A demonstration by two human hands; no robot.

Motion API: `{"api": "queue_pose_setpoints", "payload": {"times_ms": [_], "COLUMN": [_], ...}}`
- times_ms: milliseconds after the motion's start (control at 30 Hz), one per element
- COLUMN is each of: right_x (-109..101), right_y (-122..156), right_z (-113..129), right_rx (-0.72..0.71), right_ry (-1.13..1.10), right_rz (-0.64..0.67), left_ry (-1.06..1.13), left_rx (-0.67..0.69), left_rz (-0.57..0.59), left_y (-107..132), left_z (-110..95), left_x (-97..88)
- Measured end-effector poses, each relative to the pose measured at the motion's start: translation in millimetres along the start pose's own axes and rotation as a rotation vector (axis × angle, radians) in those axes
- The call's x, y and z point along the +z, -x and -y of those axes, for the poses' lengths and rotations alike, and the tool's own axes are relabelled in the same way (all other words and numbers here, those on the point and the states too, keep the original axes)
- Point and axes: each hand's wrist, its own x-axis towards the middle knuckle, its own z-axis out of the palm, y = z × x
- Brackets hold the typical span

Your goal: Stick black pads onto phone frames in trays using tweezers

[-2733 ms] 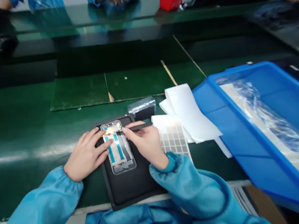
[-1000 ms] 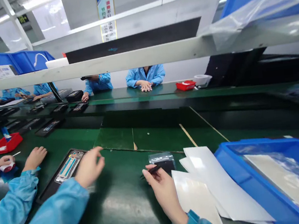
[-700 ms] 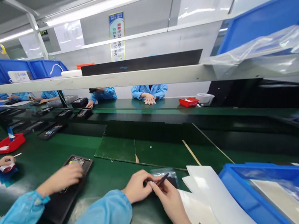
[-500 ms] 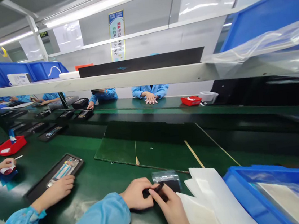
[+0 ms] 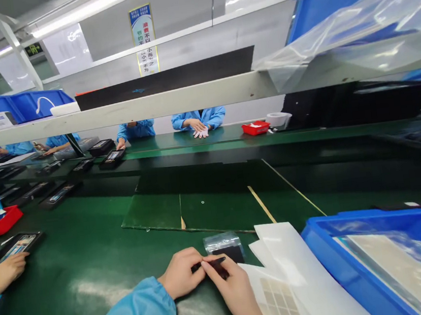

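Observation:
My left hand (image 5: pixel 182 272) and my right hand (image 5: pixel 235 290) meet over the green bench, fingertips touching or nearly so. A slim dark pointed tool (image 5: pixel 218 261) sticks out of my right hand's pinch. My left fingers are closed as well, around a small dark piece (image 5: pixel 196 267) mostly hidden by them. Just behind my hands lies a clear zip bag (image 5: pixel 223 242) with something black inside. White sheets (image 5: pixel 283 250) spread beside my right hand, one with a grid of beige stickers (image 5: pixel 279 299).
At right stands a blue bin (image 5: pixel 315 231) with wrapped flat packs. A co-worker's hand (image 5: pixel 8 274) touches a black tray (image 5: pixel 33 243) holding a device at left, near a red bin (image 5: pixel 10 217). A shelf edge (image 5: pixel 172 96) crosses ahead, with other workers behind it.
The co-worker's hand and the black tray with the device have moved left, away from me. My hands stay together in a pinch, their fingertips now closer. More of the beige stickers shows.

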Motion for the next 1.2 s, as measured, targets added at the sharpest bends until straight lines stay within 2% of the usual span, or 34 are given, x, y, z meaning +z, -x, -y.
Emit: {"api": "queue_pose_setpoints", "payload": {"times_ms": [200,433,767,1200], "right_x": [1.1,0.6,0.3,-0.5], "right_y": [2.5,2.7,3.0,5.0], "right_z": [-8.7,-3.7,-7.9,1.3], "right_rx": [0.063,0.130,0.185,0.212], "right_ry": [0.016,0.045,0.044,0.031], "right_rz": [-0.039,-0.041,-0.020,0.041], "left_ry": [-0.021,-0.104,-0.139,0.031], "left_rx": [0.029,0.065,0.033,-0.040], "left_rz": [0.038,0.095,0.170,0.020], "left_y": [-0.4,-3.1,-4.6,-3.3], "left_z": [0.9,1.3,-0.6,-4.7], "left_x": [-1.5,-3.2,-7.6,-11.0]}}
